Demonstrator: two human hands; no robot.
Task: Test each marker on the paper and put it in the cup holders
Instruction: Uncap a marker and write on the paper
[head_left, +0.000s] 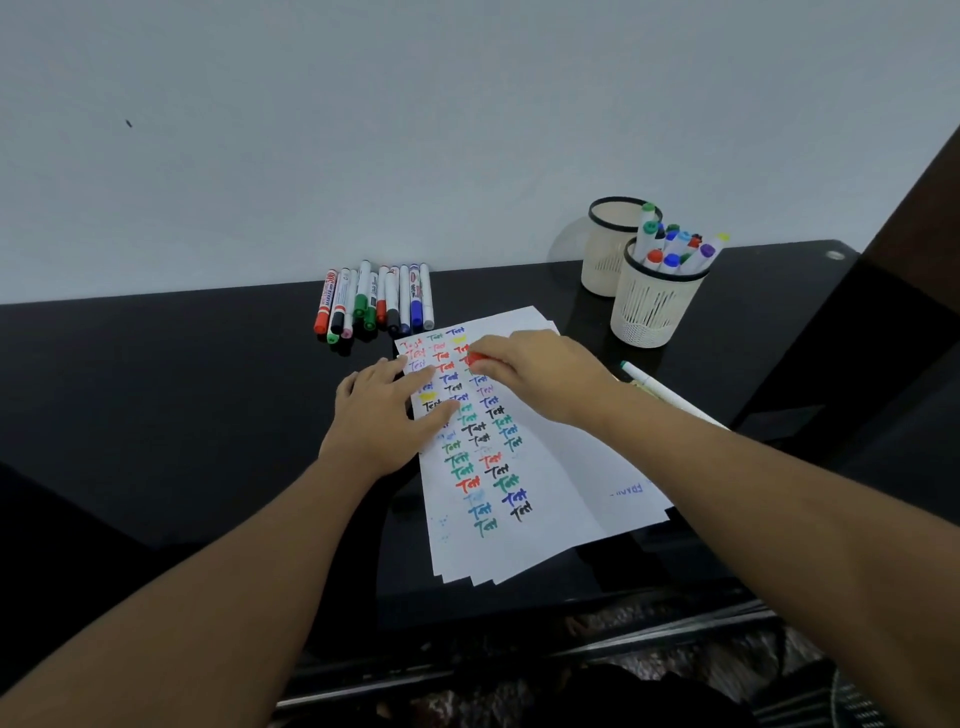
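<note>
Across the black table in front of you, the sheets of paper lie fanned in a loose stack, the top one already filled with columns of "Test" in red, green, blue and black. Beyond it to the right stand two cream cup holders: the near cup holder is crowded with markers, and the far cup holder behind it shows none from this angle. A row of untested markers waits just past the paper's far left corner, and one loose marker lies on the table right of the sheets.

Your left hand rests flat on the paper's left edge, fingers straight and spread. Keep that pressure on, because the sheets look free to slide over one another.

Your right hand has its fingers curled around a red marker near the top of the page, with only its red end showing (whether that end is cap or tip I cannot tell).

Most of the top rows are taken, so write in a bare patch rather than over old ink, so you can judge the line honestly. Use a light, short stroke, then cap it firmly before it goes into a holder.
</note>
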